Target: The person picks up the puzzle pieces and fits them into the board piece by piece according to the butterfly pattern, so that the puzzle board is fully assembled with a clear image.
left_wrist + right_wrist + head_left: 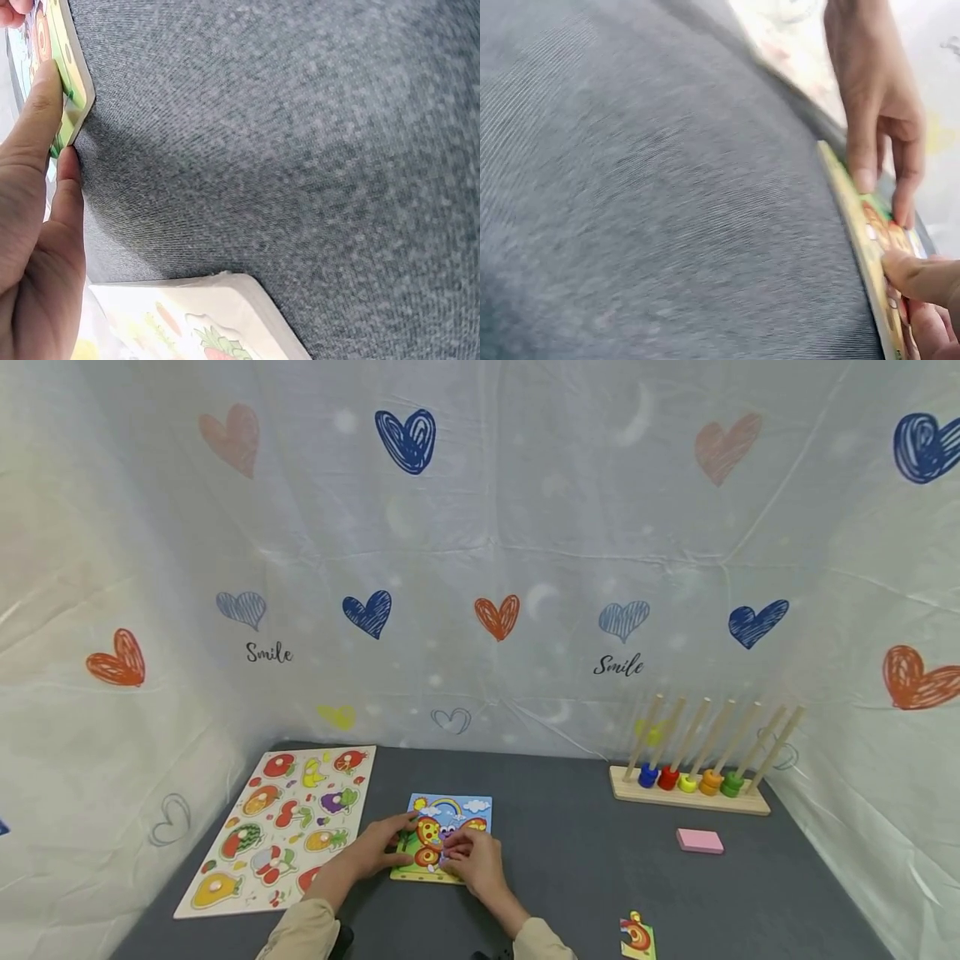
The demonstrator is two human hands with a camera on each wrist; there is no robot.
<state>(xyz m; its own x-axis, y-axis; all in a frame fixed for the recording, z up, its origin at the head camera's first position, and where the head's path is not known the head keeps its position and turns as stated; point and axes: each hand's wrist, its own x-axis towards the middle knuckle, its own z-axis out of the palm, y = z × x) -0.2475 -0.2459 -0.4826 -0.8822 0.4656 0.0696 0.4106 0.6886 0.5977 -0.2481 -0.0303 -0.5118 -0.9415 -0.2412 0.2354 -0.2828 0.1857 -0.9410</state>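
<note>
A small butterfly jigsaw puzzle (453, 806) lies on the dark table, with a rainbow, blue sky and green grass printed on it. My left hand (380, 846) rests at its left side, thumb (46, 94) lying straight on the top face and a fingertip at the edge. Over the middle of the picture, my right hand (477, 862) pinches what looks like a puzzle piece, mostly hidden by the thumb and fingers, against the board. One loose puzzle piece (637, 937), with an orange and red swirl, lies apart on the table to the right.
A large fruit puzzle board (296, 768) lies on the left. At the back right stands a wooden peg stand (690, 797) with coloured rings on its pegs. A pink block (700, 841) lies in front of it. A heart-printed curtain (480, 560) hangs behind the table.
</note>
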